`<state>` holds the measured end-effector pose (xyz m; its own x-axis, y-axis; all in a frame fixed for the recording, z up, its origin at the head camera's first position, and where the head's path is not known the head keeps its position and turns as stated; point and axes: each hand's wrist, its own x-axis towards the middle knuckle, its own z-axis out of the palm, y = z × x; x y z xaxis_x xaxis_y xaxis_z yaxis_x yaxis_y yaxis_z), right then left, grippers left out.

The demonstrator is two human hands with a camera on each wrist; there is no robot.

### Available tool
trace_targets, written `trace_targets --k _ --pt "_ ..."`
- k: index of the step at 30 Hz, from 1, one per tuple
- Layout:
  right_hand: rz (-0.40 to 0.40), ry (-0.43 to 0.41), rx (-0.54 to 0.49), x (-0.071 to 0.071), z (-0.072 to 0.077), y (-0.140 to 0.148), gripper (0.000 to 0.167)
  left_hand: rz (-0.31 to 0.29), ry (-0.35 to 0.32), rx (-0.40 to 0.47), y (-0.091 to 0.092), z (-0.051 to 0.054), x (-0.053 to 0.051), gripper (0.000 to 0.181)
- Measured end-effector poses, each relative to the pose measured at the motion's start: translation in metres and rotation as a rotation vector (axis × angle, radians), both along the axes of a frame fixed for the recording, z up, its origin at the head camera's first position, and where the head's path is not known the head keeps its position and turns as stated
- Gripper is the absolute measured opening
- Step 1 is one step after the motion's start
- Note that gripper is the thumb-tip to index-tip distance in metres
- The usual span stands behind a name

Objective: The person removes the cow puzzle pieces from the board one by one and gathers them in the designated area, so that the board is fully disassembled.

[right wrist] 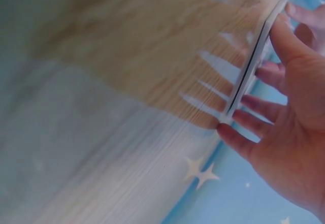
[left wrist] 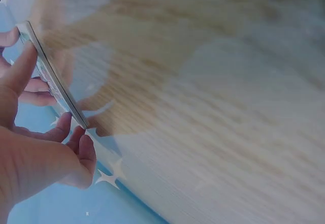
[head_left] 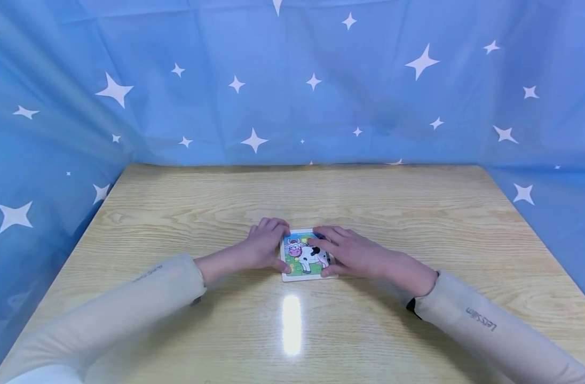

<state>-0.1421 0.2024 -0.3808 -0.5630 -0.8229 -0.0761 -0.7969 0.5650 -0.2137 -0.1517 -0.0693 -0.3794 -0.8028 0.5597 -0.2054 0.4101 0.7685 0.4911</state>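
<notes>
A small square puzzle board [head_left: 304, 266] with a white rim and a cow picture lies flat on the table in the head view. The left hand [head_left: 266, 244] grips its left side, thumb at the lower left corner, fingers at the upper left. The right hand [head_left: 357, 252] lies over its right side, thumb near the lower right corner and fingertips on the picture and upper edge. In the left wrist view the left hand [left wrist: 40, 153] holds the board's edge [left wrist: 58, 79]. In the right wrist view the right hand [right wrist: 294, 117] has its thumb and fingers along the board's edge [right wrist: 254, 56].
The wood-grain table [head_left: 292, 197] spreads around both hands, with a bright light reflection [head_left: 291, 324] in front of the board. A blue curtain with white stars [head_left: 292, 112] hangs behind the table and at both sides.
</notes>
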Motion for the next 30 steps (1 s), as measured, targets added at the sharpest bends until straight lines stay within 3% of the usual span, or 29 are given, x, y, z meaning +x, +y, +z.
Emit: trace_targets --k 11,19,21,24,30 --pt "0.071 0.028 -0.037 0.006 -0.001 -0.003 0.054 -0.001 0.033 0.011 0.004 0.002 0.005 0.078" --pt "0.075 0.106 0.006 -0.001 -0.015 0.001 0.059 0.011 -0.007 0.02 0.006 0.004 0.0 0.073" --pt "0.068 0.113 0.032 0.0 -0.013 -0.001 0.058 0.013 -0.019 0.007 0.007 0.005 -0.002 0.072" --pt "0.046 0.09 0.078 0.007 0.001 -0.007 0.056 0.018 -0.046 -0.005 0.008 0.005 -0.003 0.072" --pt "0.017 0.09 0.117 0.011 0.006 -0.01 0.056 0.042 -0.081 -0.02 0.008 0.004 -0.006 0.07"
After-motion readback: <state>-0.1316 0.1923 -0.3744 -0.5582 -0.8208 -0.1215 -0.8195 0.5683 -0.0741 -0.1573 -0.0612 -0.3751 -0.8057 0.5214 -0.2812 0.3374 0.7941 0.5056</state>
